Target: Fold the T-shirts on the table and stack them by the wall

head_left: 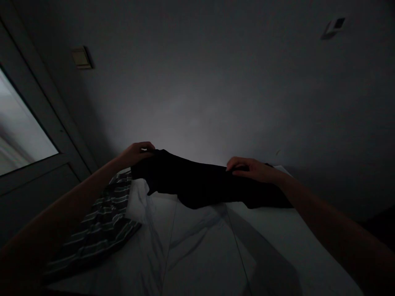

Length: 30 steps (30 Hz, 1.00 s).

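A black garment (197, 183) stretches sideways between my hands, its kind unclear in the dim light. My left hand (138, 152) pinches its upper left edge between thumb and fingers. Further right, my right hand (247, 167) grips the upper edge, with the thumb below the fingers. Below the hands the cloth hangs in uneven folds, and its right part reaches past my right wrist. Under my left forearm lies a dark striped cloth (105, 222) with light stripes, rumpled on the pale surface.
The pale, marble-patterned tiled surface (191, 246) runs up to a grey wall (191, 82). A switch plate (82, 57) is on the wall at left, and a small white fixture (336, 25) at upper right. A door with a glass pane (21, 127) stands at far left.
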Tool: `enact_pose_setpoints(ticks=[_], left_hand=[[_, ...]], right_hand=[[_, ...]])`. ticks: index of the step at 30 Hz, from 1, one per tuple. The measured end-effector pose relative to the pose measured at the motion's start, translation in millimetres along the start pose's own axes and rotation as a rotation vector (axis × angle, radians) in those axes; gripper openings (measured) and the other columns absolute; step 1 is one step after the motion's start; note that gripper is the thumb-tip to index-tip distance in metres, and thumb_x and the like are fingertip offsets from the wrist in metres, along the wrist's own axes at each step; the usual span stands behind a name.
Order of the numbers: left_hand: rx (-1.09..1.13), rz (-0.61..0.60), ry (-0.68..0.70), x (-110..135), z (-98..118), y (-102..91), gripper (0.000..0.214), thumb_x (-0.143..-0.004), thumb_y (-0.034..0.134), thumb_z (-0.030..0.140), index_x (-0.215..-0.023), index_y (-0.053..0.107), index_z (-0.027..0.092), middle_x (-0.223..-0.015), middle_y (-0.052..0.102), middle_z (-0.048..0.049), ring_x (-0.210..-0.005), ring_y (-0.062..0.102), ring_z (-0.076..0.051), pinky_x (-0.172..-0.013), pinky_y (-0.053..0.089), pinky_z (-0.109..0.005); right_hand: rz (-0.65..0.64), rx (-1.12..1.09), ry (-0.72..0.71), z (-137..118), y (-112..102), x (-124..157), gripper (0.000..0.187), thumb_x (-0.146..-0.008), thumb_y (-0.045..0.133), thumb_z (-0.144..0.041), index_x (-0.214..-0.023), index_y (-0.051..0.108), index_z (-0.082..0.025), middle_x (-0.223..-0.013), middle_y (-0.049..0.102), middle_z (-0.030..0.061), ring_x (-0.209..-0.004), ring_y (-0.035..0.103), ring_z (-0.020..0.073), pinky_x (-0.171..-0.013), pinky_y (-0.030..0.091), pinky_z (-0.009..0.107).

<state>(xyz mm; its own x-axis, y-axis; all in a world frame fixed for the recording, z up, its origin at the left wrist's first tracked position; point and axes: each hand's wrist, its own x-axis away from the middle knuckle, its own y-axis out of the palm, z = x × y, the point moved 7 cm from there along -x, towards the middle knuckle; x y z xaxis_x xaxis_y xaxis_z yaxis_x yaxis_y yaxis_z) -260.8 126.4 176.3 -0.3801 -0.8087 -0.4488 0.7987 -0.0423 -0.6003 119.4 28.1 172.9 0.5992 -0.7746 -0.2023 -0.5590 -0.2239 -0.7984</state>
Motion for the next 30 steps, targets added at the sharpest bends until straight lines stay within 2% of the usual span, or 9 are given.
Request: enact_pose_setpoints(ticks=[2,4,10,15,19,22,24,26,30], left_hand=[[-0.007,0.050,-0.001,-1.0,-0.2,-4.5,0.033,-0.069,0.072,0.049,-0.084,0.069,0.020,-0.084,0.070,-0.0017,-0.077,0.064,-0.016,-0.071,0.054,-0.026],[-0.009,0.078,-0.006,-0.6,-0.1,-6.6,0.034,-0.068,0.072,0.050,-0.083,0.068,0.019,-0.082,0.070,-0.0016,-0.075,0.064,-0.016,-0.070,0.053,-0.025],[0.050,0.093,-0.065,5.0,-1.9,-1.2,0.038,-0.065,0.075,0.052,-0.083,0.069,0.019,-0.077,0.069,-0.0007,-0.065,0.062,-0.014,-0.058,0.049,-0.021],[0.052,0.103,-0.064,9.8,-0.7,-0.3,0.036,-0.065,0.076,0.050,-0.082,0.070,0.020,-0.078,0.070,-0.0011,-0.066,0.063,-0.014,-0.058,0.050,-0.023],[0.058,0.119,-0.055,13.2,0.4,-1.0,0.035,-0.067,0.076,0.050,-0.082,0.070,0.019,-0.078,0.070,-0.0018,-0.072,0.065,-0.016,-0.063,0.053,-0.025],[0.058,0.108,-0.040,15.1,1.7,2.6,0.034,-0.068,0.074,0.049,-0.082,0.068,0.019,-0.077,0.069,-0.0013,-0.071,0.064,-0.016,-0.064,0.053,-0.025],[0.060,0.090,-0.034,16.1,2.9,7.1,0.033,-0.069,0.074,0.048,-0.082,0.067,0.019,-0.077,0.069,-0.0013,-0.071,0.064,-0.016,-0.064,0.053,-0.025],[0.061,0.071,-0.037,17.4,3.8,12.4,0.032,-0.069,0.073,0.047,-0.081,0.067,0.019,-0.078,0.069,-0.0016,-0.071,0.063,-0.016,-0.064,0.052,-0.025],[0.057,0.028,-0.075,20.8,3.2,22.9,0.032,-0.069,0.072,0.047,-0.082,0.065,0.019,-0.075,0.068,-0.0005,-0.068,0.063,-0.015,-0.060,0.050,-0.024]], right_hand=[[-0.082,0.045,-0.027,-8.7,7.3,2.4,0.035,-0.084,0.065,-0.055,-0.099,0.072,-0.025,-0.105,0.065,0.0046,-0.101,0.061,0.0202,-0.096,0.045,0.038],[-0.090,0.109,-0.032,-14.0,10.7,3.3,0.033,-0.080,0.071,-0.053,-0.099,0.073,-0.026,-0.100,0.067,0.0041,-0.096,0.062,0.0203,-0.091,0.046,0.037],[0.070,0.437,0.044,-10.7,12.4,2.9,0.014,-0.075,0.072,-0.034,-0.089,0.072,-0.029,-0.092,0.072,0.0016,-0.084,0.065,0.0219,-0.073,0.045,0.031],[0.159,0.653,0.117,3.8,8.4,5.1,0.012,-0.072,0.065,-0.021,-0.079,0.069,-0.029,-0.081,0.072,-0.0005,-0.072,0.062,0.0200,-0.059,0.036,0.027],[0.158,0.558,0.066,1.3,4.8,6.5,0.007,-0.078,0.061,-0.025,-0.080,0.067,-0.027,-0.087,0.069,0.0024,-0.076,0.062,0.0199,-0.064,0.041,0.029],[0.170,0.387,-0.017,-8.4,2.9,6.2,0.011,-0.083,0.059,-0.034,-0.079,0.064,-0.025,-0.103,0.064,0.0065,-0.090,0.063,0.0216,-0.079,0.048,0.034],[0.232,0.272,-0.050,-11.5,0.6,5.5,0.018,-0.085,0.058,-0.040,-0.078,0.061,-0.024,-0.110,0.061,0.0088,-0.100,0.061,0.0234,-0.088,0.048,0.038],[0.295,0.167,-0.022,-5.4,1.0,4.5,0.024,-0.086,0.056,-0.047,-0.078,0.056,-0.024,-0.105,0.062,0.0090,-0.099,0.059,0.0237,-0.088,0.048,0.039],[0.464,-0.009,0.140,26.1,6.6,6.6,0.033,-0.084,0.053,-0.058,-0.083,0.048,-0.026,-0.081,0.060,0.0025,-0.078,0.056,0.0207,-0.076,0.048,0.036]])
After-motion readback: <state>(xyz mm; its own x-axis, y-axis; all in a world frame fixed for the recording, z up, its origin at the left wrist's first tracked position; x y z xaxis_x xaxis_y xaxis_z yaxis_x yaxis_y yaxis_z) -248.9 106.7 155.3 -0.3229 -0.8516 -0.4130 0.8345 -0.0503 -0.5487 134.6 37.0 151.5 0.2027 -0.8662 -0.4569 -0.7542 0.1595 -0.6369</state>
